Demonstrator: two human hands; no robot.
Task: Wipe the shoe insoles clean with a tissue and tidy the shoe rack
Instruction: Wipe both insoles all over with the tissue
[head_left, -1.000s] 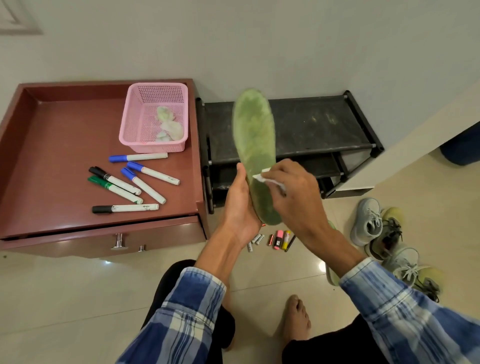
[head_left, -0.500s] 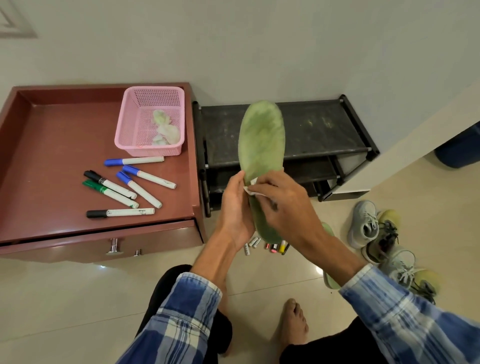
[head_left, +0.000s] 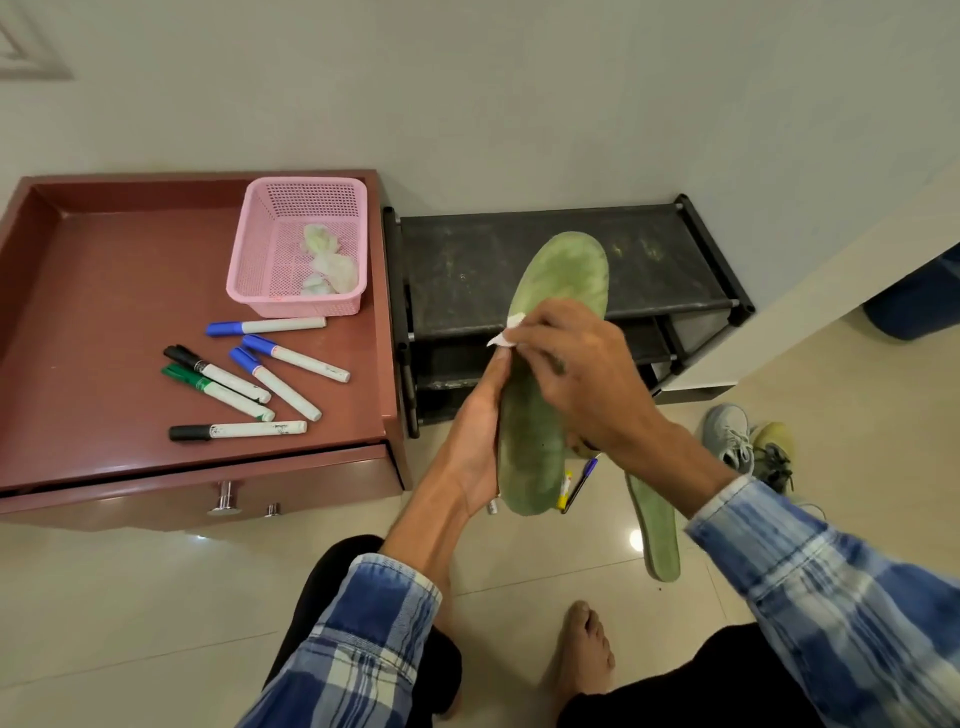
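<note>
Right hand (head_left: 582, 379): fingers curled, pinching a small crumpled white tissue (head_left: 506, 335) and pressing it on the face of the green insole (head_left: 566, 270), at its left edge about mid-length. Only a scrap of tissue sticks out past the fingertips.

Left hand (head_left: 480, 441): grips the insole's lower half along the left edge. One finger runs nearly straight up that edge, its tip just under the tissue. The other fingers are hidden behind the insole, so can't tell how they lie.

The insole is held upright in the air between the two hands, toe end up, leaning slightly right, in front of the shoe rack (head_left: 675, 244). It is a flat, foam-like sheet with a rounded toe, a dull green face and paler blotches.

The rack is black with dusty, smudged shelves and stands against the wall. A second green insole (head_left: 657, 535) lies flat on the glossy tile floor, right of the hands. Shoes (head_left: 737, 441) sit on the floor further right. A few pens (head_left: 579, 483) lie under the held insole.

Left of the rack is a red-brown cabinet (head_left: 104, 312). On its top are a pink mesh plastic basket (head_left: 291, 208) holding wadded tissues (head_left: 327, 265) and loose markers (head_left: 249, 379).
</note>
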